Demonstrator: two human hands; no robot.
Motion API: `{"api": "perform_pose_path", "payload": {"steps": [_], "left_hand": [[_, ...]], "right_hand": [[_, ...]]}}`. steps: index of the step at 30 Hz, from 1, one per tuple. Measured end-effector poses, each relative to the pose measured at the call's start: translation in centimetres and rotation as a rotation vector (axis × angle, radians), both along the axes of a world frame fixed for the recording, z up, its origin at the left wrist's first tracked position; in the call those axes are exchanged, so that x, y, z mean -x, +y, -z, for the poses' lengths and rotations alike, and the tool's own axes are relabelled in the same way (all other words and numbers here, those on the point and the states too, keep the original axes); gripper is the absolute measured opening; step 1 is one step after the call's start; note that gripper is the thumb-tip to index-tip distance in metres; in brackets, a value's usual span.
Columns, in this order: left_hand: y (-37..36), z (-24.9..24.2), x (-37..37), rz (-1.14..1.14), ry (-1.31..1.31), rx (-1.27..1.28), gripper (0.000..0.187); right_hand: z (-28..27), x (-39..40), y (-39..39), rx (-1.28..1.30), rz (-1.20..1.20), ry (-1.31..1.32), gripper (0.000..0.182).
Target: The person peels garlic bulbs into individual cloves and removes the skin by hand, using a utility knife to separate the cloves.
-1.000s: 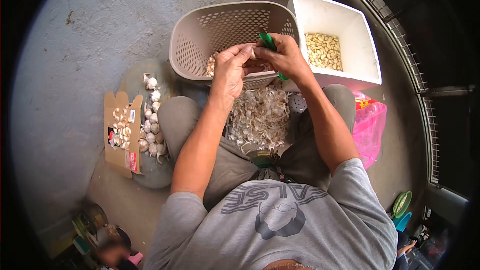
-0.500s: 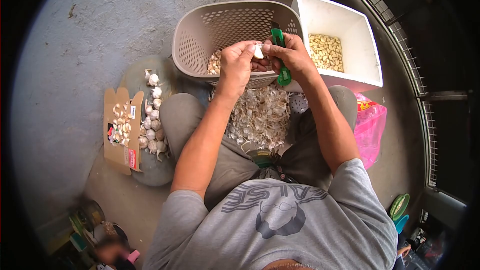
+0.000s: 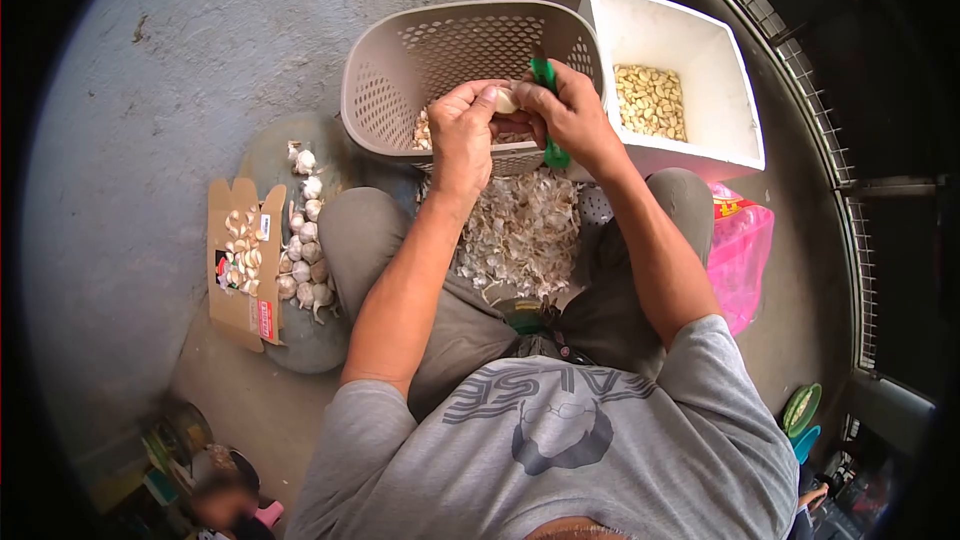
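My left hand [image 3: 462, 135] pinches a pale garlic clove [image 3: 506, 100] between thumb and fingers. My right hand [image 3: 572, 116] grips a green-handled knife [image 3: 546, 110] and its fingertips touch the same clove. Both hands hover over the near rim of a beige perforated basket [image 3: 400, 65] that holds some cloves. Below them a heap of garlic skins [image 3: 520, 230] lies between my knees.
A white foam box [image 3: 690, 50] with peeled cloves stands to the right of the basket. Whole garlic bulbs [image 3: 305, 240] and a cardboard flap with cloves [image 3: 240, 255] lie at the left. A pink plastic bag [image 3: 740, 240] sits by my right knee.
Both hands stayed together over the basket rim, rising a little and then settling. The knife handle swung upright, then tilted back down. The clove turned between the fingers.
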State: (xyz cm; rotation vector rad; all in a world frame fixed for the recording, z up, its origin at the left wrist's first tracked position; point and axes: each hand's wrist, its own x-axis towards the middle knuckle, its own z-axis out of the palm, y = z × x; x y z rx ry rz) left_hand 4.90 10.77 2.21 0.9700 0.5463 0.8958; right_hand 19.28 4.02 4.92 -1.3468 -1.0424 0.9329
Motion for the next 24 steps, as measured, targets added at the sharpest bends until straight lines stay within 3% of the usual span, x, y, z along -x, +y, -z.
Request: {"api": "perform_pose_path", "payload": {"steps": [2, 6, 7, 10, 14, 15, 18, 22, 24], "left_hand": [[0.3, 0.1, -0.1, -0.074, -0.027, 0.098, 0.024], [1.4, 0.5, 0.4, -0.061, -0.041, 0.045, 0.025], [1.4, 0.3, 0.4, -0.057, -0.037, 0.042, 0.026], [1.2, 0.2, 0.5, -0.001, -0.007, 0.058, 0.025], [0.9, 0.4, 0.4, 0.054, -0.030, 0.141, 0.020], [0.7, 0.2, 0.4, 0.069, -0.056, 0.193, 0.018], [0.4, 0.3, 0.3, 0.052, -0.040, 0.202, 0.016], [0.4, 0.0, 0.0, 0.060, -0.017, 0.190, 0.015], [0.4, 0.3, 0.1, 0.076, -0.015, 0.169, 0.017]], "right_hand": [[0.3, -0.4, 0.0, -0.014, 0.010, 0.005, 0.012], [0.1, -1.5, 0.2, 0.018, 0.044, -0.005, 0.010], [1.1, -2.1, 1.0, -0.086, 0.131, -0.174, 0.017], [2.3, -3.5, 1.3, -0.087, 0.214, -0.429, 0.022], [1.1, -3.2, 0.4, -0.034, -0.021, -0.317, 0.029], [-0.6, -2.3, -0.1, 0.010, -0.144, -0.118, 0.032], [-0.1, -1.3, -0.2, 0.024, -0.193, -0.061, 0.032], [0.8, -1.4, 0.2, -0.067, -0.115, -0.294, 0.025], [0.6, -1.5, 0.2, -0.054, -0.122, -0.261, 0.023]]}}
